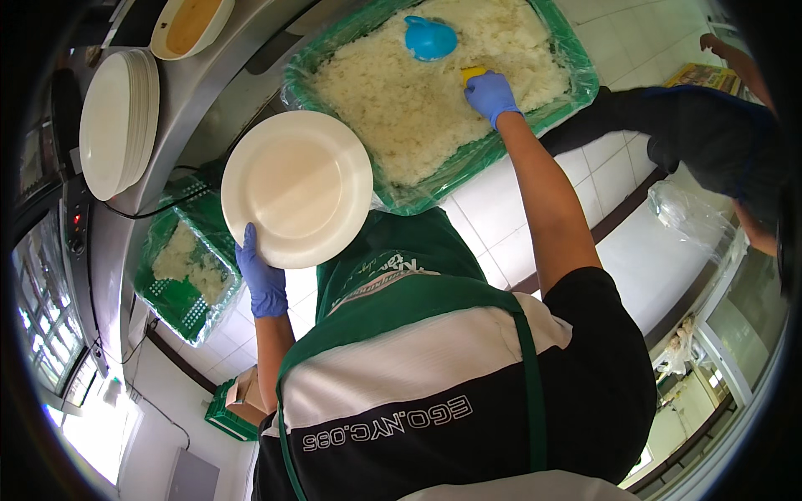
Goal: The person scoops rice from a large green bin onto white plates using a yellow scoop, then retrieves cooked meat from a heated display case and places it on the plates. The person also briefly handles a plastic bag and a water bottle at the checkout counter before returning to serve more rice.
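Observation:
My left hand (263, 275), in a blue glove, grips the near rim of a round white plate (296, 188) that has nothing on it. Ahead and to the right, my gloved right hand (492, 96) is closed around a yellow scoop (473, 73) at the surface of the cooked rice (401, 108). The rice fills a large green crate (576, 104) lined with clear plastic. Farther back, a blue scoop (431, 38) rests on the rice. How much of the yellow scoop lies inside my fist is hidden.
A stack of white plates (121, 125) and a white dish with brown contents (194, 25) stand on the metal counter (188, 108) at left. Below it sits a second green crate (188, 275) with some rice. Another person's dark-clothed leg (618, 117) is close on the right.

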Demonstrator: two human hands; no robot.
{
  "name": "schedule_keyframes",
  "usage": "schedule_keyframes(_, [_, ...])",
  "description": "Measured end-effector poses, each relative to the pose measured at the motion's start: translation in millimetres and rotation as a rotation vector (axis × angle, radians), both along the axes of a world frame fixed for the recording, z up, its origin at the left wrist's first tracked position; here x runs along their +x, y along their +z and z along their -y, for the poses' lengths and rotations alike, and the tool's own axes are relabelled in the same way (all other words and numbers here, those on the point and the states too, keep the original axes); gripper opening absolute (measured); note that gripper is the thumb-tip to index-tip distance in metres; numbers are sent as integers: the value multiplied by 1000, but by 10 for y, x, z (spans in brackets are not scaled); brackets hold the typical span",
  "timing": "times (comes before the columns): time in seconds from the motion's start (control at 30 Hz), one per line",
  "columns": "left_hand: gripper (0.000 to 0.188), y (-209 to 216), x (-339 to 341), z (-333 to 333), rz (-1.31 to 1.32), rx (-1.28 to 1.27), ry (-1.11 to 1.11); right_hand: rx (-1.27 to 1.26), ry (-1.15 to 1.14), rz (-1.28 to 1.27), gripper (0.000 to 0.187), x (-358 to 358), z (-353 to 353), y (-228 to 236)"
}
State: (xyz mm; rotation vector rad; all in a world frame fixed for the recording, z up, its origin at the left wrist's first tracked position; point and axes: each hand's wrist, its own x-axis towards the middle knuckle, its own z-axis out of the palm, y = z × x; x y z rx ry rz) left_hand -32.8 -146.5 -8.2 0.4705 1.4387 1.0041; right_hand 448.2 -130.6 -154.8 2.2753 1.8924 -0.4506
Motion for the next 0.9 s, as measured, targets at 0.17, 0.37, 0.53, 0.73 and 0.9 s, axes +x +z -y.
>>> schedule_keyframes(0.17, [44,65,-33,-103,-26,6,13,-3,-65,-176,26,-229,-9,122])
schedule_keyframes(0.37, [43,125,-229,-250,10,67,4,-54,-296,-765,23,-865,1,9])
schedule_keyframes(0.53, [40,108,-319,-398,-30,97,-31,-347,-643,-1290,21,-698,58,-35])
schedule_keyframes(0.73, [35,-192,-229,-701,-3,153,-208,-50,-756,-1626,20,-838,284,495])
schedule_keyframes(0.9, [35,-375,249,-885,51,108,-352,256,-619,-1340,21,-1013,387,980])
